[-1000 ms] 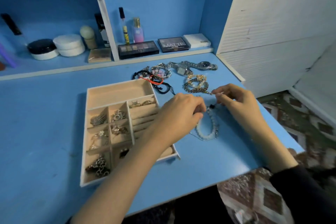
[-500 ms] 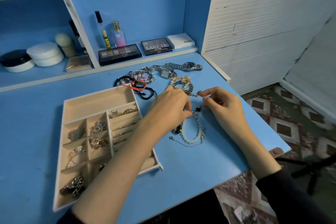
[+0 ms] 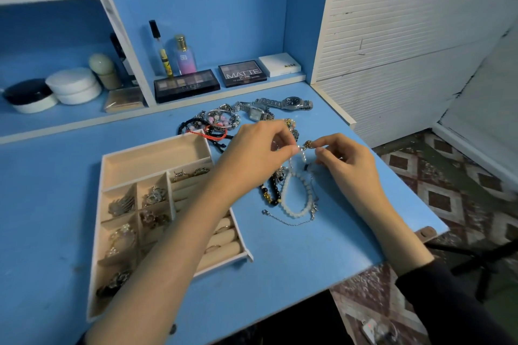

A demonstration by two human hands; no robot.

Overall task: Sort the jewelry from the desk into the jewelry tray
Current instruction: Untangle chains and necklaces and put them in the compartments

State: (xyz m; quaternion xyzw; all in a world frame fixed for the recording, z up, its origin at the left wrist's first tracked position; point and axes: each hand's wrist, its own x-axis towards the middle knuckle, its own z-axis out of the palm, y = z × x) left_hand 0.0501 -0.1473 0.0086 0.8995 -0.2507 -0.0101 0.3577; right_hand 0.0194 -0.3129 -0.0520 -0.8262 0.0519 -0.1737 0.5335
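Your left hand (image 3: 260,145) and right hand (image 3: 346,158) both pinch the top of a white bead bracelet (image 3: 294,213), its loop hanging toward you onto the counter (image 3: 280,255), while the tray (image 3: 154,161) sits to the left, under your left forearm, so that hand is nearer.

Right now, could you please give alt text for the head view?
The left hand and right hand pinch a tangle of beaded bracelets on a blue desk. A partly filled jewelry tray lies under the left forearm; watches lie behind.

two eyeshadow palettes (image 3: 187,85), perfume bottle (image 3: 184,55), white jars (image 3: 73,85) on shelf.
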